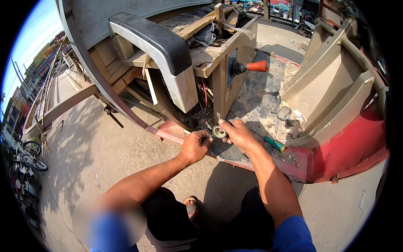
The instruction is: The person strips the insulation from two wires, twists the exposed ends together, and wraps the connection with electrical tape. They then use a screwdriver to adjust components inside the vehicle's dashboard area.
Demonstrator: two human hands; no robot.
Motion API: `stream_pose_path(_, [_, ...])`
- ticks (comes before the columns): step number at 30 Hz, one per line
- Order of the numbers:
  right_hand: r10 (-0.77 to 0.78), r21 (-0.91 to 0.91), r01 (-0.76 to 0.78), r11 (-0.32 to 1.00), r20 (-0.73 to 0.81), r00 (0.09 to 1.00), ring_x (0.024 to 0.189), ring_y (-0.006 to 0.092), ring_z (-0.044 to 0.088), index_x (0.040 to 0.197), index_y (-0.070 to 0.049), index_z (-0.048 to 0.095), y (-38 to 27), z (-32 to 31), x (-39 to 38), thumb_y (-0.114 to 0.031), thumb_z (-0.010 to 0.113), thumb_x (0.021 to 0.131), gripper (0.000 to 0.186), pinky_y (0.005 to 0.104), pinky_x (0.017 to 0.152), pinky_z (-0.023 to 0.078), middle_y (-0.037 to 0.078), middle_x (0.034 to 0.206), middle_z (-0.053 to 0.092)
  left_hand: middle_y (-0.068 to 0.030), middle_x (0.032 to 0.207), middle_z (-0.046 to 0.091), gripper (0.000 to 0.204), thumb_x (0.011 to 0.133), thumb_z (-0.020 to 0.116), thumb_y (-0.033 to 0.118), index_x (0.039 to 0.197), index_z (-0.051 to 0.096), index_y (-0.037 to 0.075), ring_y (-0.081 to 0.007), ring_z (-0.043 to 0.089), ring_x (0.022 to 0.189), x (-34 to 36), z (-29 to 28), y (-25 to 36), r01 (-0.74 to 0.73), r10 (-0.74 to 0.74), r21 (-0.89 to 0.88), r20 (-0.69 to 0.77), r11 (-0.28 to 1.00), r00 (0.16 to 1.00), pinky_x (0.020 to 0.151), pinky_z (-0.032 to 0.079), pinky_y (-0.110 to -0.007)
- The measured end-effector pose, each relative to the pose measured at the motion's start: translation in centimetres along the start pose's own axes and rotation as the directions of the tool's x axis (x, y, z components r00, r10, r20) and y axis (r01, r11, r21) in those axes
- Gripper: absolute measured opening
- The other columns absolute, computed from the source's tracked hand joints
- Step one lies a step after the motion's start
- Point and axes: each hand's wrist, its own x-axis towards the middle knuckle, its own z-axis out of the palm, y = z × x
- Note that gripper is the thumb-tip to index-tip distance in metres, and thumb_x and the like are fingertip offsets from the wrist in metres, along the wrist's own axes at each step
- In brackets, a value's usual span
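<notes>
In my right hand (238,133) is a small ring-shaped roll (219,132) that looks like tape, with a pale greenish inside. The thumb lies along its upper edge and the fingers curl round its side. Just left of the roll, my left hand (196,145) is closed in a pinch. Whatever sits between its fingertips is too small to make out. Both hands are over the edge of a vehicle floor, below some loose wires (205,94). A screwdriver with a green handle (274,143) lies on that floor, right of my right hand.
A black and grey armrest-shaped panel (178,63) juts out above my hands. Behind it stands a tan wooden box (228,90) with a red-knobbed lever (257,66). To the right are a foot pedal (284,112) and a red body panel (352,145). Bicycles (33,156) stand far left.
</notes>
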Motion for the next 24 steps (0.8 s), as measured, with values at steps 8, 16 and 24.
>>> stream_pose_path(8, [-0.234,0.130,0.219,0.967,0.115,0.965,0.065,0.0091,0.050,0.100,0.005,0.062,1.3,0.8,0.7,-0.012,0.064,0.089,0.020,0.0255,0.060,0.043,0.003,0.080,0.058,0.0014,0.062,0.054,0.025,0.091,0.065,0.015,0.073,0.062,-0.001,-0.0069,0.047,0.060,-0.9,0.2,3.5,0.060,-0.060,-0.009,-0.017,0.998,0.998,0.055,0.042,-0.029])
stream_pose_path(16, [-0.001,0.124,-0.005,0.992,0.046,0.999,0.069,0.0133,0.059,0.106,0.008,0.063,2.4,1.2,1.5,-0.009,0.060,0.088,0.025,0.0277,0.060,0.048,0.009,0.087,0.066,0.0044,0.054,0.045,0.044,0.097,0.052,0.025,0.062,0.056,0.000,-0.0066,0.036,0.052,-0.1,0.4,1.6,0.085,-0.119,-0.323,-0.087,0.943,0.989,0.046,0.030,-0.029])
stream_pose_path(24, [0.102,0.596,-0.123,0.793,0.069,0.992,0.072,0.0141,0.057,0.104,0.004,0.063,3.6,2.0,2.8,-0.001,0.063,0.084,0.021,0.0270,0.059,0.044,0.007,0.084,0.063,0.0031,0.057,0.052,0.038,0.096,0.053,0.024,0.066,0.062,0.003,-0.0066,0.042,0.052,0.1,-0.2,1.5,0.226,-0.322,-0.578,-0.067,0.784,0.944,0.046,0.033,-0.027])
